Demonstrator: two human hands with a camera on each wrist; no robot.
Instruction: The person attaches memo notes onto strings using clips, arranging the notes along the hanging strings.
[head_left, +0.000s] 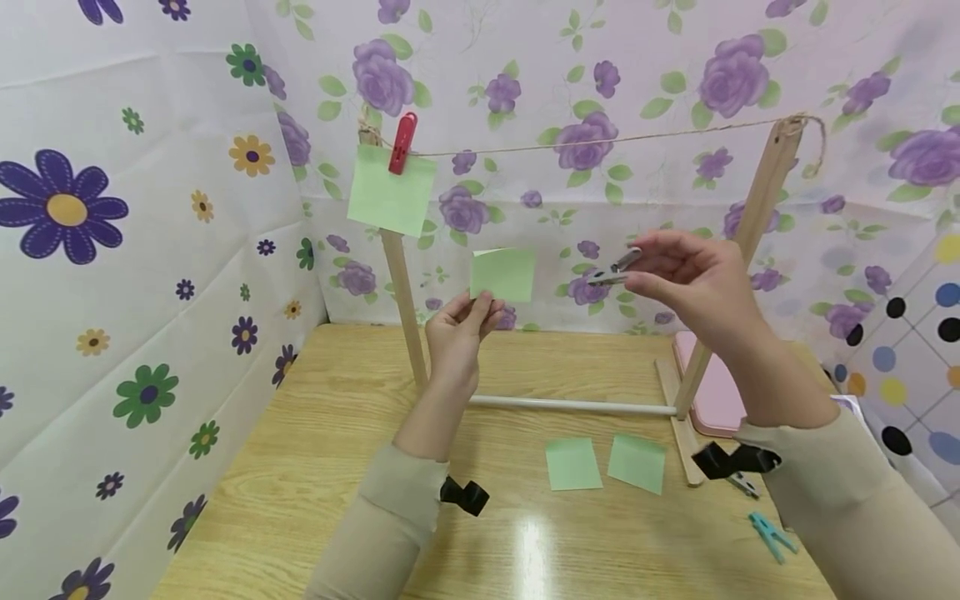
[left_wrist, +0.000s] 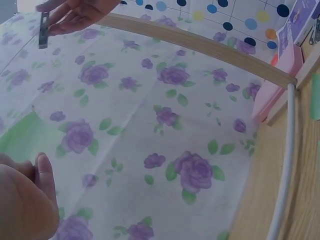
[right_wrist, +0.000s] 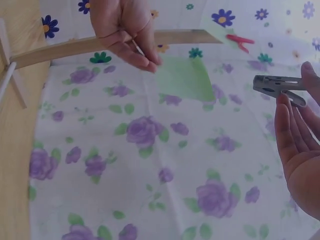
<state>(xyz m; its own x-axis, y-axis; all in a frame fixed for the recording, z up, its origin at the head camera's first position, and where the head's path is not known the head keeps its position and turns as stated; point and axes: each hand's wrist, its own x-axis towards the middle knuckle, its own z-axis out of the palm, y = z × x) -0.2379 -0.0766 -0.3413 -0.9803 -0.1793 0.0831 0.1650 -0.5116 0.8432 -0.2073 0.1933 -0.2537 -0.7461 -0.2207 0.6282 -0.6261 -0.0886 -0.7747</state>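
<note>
My left hand (head_left: 459, 337) pinches a green sticky note (head_left: 502, 275) by its lower left corner, held up below the twine (head_left: 517, 148). To the right, my right hand (head_left: 693, 283) grips a grey clothespin (head_left: 615, 271) between thumb and fingers, its nose towards the note but apart from it. The right wrist view shows the same grey clothespin (right_wrist: 280, 86) sideways. At the twine's left end hangs another green note (head_left: 392, 192) under a red clothespin (head_left: 402, 143).
Two wooden posts (head_left: 761, 196) hold the twine, with a white rod (head_left: 570, 405) between them low down. Two green notes (head_left: 573, 464) lie on the table (head_left: 300, 500). A teal clothespin (head_left: 771, 535), another grey one (head_left: 742, 485) and a pink case (head_left: 712, 400) are at the right.
</note>
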